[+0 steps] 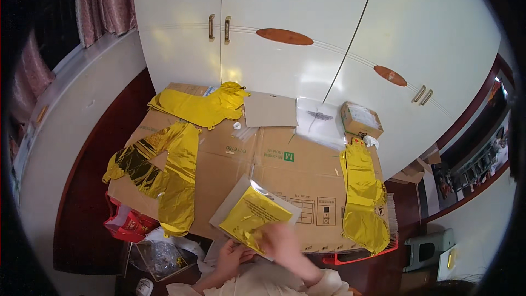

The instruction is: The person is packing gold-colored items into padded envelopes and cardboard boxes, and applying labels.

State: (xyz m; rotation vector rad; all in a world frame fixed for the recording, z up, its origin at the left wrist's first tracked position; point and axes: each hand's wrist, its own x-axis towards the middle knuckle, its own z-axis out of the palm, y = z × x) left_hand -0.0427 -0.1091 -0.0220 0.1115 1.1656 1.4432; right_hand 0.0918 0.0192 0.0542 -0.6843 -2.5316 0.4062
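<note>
In the head view, your packet point(257, 208), clear with yellow foil inside, sits tilted at the near edge of the cardboard point(224, 167), right in front of your body. Your left hand point(231, 259) pinches its lower edge, thumb and fingers curled close together at the near left corner. Your right hand point(285, 249) is over the packet's lower right part, blurred by motion, so you cannot tell whether its fingers grip anything. Around the packet, three flat gold foils lie on the cardboard: the top foil point(208, 107) at the far left, the left foil point(178, 181) bent at an angle just below it, and the right foil point(364, 203) lengthwise along the right side. Between the top foil and the small box point(361, 119) at the far right you have a grey card point(270, 111) and a clear sheet point(323, 126). A red bag point(129, 223) and a clear bin point(156, 260) are low on your left; a grey stool point(430, 249) stands on your right.
</note>
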